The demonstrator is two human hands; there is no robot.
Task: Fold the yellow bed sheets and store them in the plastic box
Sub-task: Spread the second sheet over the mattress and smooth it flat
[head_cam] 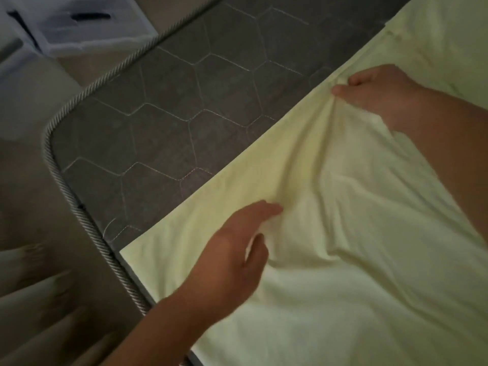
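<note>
A pale yellow bed sheet (343, 233) lies spread over the right part of a grey quilted mattress (163, 107). Its straight edge runs diagonally from lower left to upper right. My right hand (377, 93) pinches that edge near the top, and the cloth bunches into creases below the pinch. My left hand (237, 257) rests on the sheet near its lower left corner, fingers fairly straight and spread. A clear plastic box (87, 25) stands on the floor at the upper left, beyond the mattress.
The mattress has a rope-like grey piping (79, 215) round its rounded corner at the left. Beige floor (23, 128) lies left of the bed. Blurred pale shapes show at the lower left.
</note>
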